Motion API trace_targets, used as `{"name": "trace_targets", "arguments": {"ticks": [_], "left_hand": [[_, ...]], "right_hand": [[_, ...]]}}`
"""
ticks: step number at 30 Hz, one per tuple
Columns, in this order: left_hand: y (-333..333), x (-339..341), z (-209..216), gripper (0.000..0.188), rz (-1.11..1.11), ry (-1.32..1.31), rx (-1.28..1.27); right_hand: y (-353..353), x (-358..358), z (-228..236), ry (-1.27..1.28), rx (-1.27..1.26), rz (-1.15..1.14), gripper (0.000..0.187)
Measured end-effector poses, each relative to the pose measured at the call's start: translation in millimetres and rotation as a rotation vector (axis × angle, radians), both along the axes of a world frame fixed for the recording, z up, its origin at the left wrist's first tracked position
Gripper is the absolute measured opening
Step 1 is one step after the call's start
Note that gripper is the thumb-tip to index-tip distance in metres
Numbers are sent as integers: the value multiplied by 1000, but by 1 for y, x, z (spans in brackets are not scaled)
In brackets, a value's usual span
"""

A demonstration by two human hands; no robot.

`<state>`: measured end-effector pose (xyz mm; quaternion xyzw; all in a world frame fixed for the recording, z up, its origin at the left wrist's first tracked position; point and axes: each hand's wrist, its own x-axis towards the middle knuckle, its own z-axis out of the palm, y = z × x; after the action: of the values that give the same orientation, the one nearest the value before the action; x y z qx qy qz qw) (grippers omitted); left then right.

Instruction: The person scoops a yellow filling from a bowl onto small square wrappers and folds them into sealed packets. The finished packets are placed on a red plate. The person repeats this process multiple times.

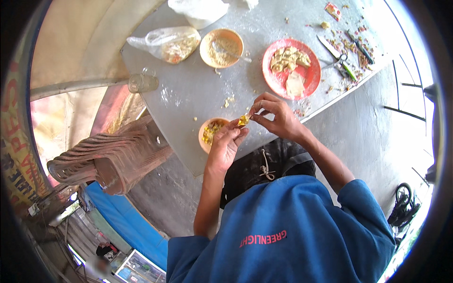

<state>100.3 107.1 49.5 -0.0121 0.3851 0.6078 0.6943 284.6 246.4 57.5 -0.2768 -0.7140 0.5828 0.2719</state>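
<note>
Between my two hands, above the table's near edge, is a small shiny yellow piece (243,120) that looks like a foil-wrapped packet; its exact kind is too small to tell. My left hand (225,144) pinches it from below, while the fingertips of my right hand (279,115) grip its right end. Just left of my left hand stands an orange bowl (201,135) with yellow and pale bits in it, partly covered by that hand. Beyond my right hand lies a red plate (310,86) bearing pale folded dough pieces (289,58) and flat pale sheets (295,84).
A second orange bowl (204,51) holds crumbly pale food and a spoon (240,57). Nearby are a food-filled plastic bag (174,45), a white bag (200,12) and a glass jar (143,83). Scissors (340,59), knives (328,45) and scraps lie at right. Stacked brown chairs (113,158) stand left.
</note>
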Motion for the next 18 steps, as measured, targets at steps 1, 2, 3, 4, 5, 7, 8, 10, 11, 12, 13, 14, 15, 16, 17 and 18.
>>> {"name": "trace_targets", "arguments": {"ticks": [1, 2, 3, 4, 5, 7, 8, 10, 11, 12, 13, 14, 15, 16, 17, 18], "left_hand": [[10, 10, 4, 29, 12, 111, -4], [18, 21, 8, 31, 27, 217, -14], [25, 31, 11, 32, 47, 322, -34], [32, 39, 15, 29, 62, 390, -61], [39, 45, 17, 28, 109, 427, -52], [51, 57, 22, 27, 218, 497, -69], [54, 61, 24, 27, 253, 538, -63], [60, 67, 28, 25, 333, 622, -49], [62, 70, 31, 25, 359, 643, -50], [63, 72, 33, 25, 389, 664, -47], [64, 75, 34, 25, 425, 679, -32], [63, 77, 36, 25, 451, 677, -42], [62, 78, 37, 24, 482, 672, -39], [61, 79, 38, 23, 519, 663, -40], [59, 79, 38, 23, 531, 690, -25], [57, 80, 37, 23, 548, 706, -13]], "right_hand": [[9, 5, 3, 1, 6, -6, 14], [18, 9, 6, -11, 10, 6, 12], [25, 12, 8, -10, -15, 2, 12], [31, 12, 9, -8, -42, 3, 12], [38, 12, 11, -7, -71, 7, 13], [48, 12, 14, 14, -134, 35, 13], [52, 10, 16, 17, -162, 47, 14], [59, 8, 22, 19, -100, 74, 17], [62, 7, 26, 19, -9, 90, 20], [65, 5, 29, 22, 84, 107, 22], [69, 2, 33, 35, 172, 146, 25], [72, -1, 35, 49, 259, 187, 28], [75, -5, 38, 56, 343, 235, 31], [77, -8, 41, 57, 376, 281, 32], [79, -11, 43, 48, 406, 331, 33], [81, -13, 46, 42, 442, 376, 34]]}}
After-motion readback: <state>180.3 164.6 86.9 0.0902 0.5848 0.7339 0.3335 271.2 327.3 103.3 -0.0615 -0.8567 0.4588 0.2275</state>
